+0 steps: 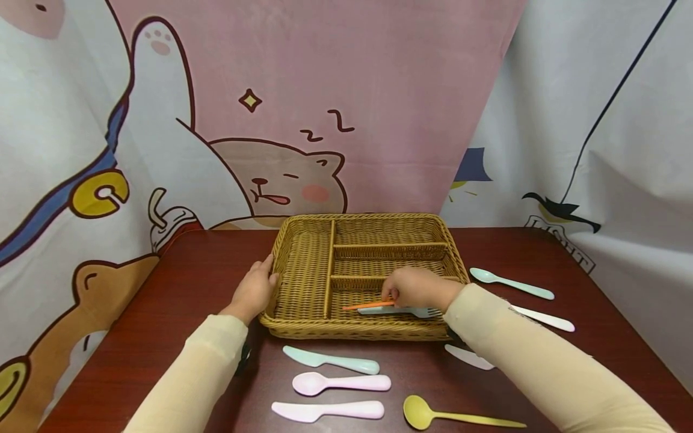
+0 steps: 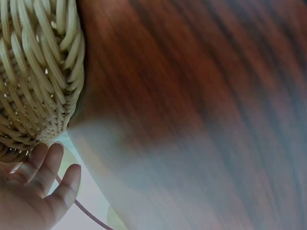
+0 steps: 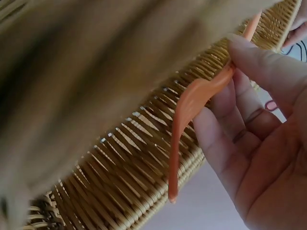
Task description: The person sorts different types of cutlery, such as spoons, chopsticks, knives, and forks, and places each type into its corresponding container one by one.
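A wicker basket (image 1: 329, 270) with several compartments sits on the table. At its left side my left hand (image 1: 255, 291) rests against the wall, and the left wrist view shows its fingers (image 2: 50, 167) loosely extended by the weave. My right hand (image 1: 414, 287) reaches into the front right compartment and pinches an orange fork (image 3: 194, 100), seen edge-on in the right wrist view. Its slim orange handle points left in the head view. Just below it in that compartment lies a mint fork (image 1: 419, 311), partly behind the orange one.
In front of the basket lie a mint knife (image 1: 346, 362), a pink spoon (image 1: 352, 383), a pink knife (image 1: 346, 410) and a yellow spoon (image 1: 419, 412). A white knife (image 1: 470, 357) shows partly under the right sleeve. Right of the basket are a mint spoon (image 1: 514, 284) and a white handle (image 1: 547, 319).
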{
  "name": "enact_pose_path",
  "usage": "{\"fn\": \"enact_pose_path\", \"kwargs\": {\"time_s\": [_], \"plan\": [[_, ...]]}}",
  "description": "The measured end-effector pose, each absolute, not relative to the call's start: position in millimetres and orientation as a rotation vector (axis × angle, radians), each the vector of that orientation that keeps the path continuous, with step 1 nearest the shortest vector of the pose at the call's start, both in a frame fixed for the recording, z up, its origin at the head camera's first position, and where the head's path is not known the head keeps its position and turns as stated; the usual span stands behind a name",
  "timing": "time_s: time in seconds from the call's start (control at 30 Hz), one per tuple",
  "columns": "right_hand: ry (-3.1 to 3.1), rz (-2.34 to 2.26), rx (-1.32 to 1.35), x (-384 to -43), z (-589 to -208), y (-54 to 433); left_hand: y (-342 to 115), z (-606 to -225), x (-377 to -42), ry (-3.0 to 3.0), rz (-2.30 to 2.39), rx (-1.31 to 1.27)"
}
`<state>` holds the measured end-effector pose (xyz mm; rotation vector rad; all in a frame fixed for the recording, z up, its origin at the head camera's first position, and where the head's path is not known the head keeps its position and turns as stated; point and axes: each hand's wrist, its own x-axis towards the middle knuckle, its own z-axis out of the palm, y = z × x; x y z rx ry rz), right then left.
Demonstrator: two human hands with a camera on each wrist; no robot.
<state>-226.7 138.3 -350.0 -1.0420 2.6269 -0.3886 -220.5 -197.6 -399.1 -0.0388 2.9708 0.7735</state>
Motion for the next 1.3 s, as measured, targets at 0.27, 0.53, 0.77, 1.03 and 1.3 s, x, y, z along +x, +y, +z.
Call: {"fn": "enact_pose_path", "kwargs": {"time_s": [0.27,0.53,0.77,1.03,1.3], "plan": [[2.622,-0.333,-1.062,-225.1,-359.5,136.1,-196.7,-400.2,-221.7,2.965,0.779,-0.036],[2.593,-0.329,-0.97,-222.9,-362.2,134.3,-196.3,-399.9,-220.8,2.971,0.79,-0.033],[2.566,-0.352,-0.968,-222.8,-363.5,135.2,-197.1,-400.9,-218.6,2.956,0.795,-0.041],[2.532,-0.524,-0.951,-224.4,-347.2,145.8,-197.9,-400.5,-218.1,2.975,0.794,-0.025],[2.485,-0.77,-0.893,-221.8,-325.2,164.0,-198.2,-400.9,-219.2,2.982,0.793,-0.025]]}}
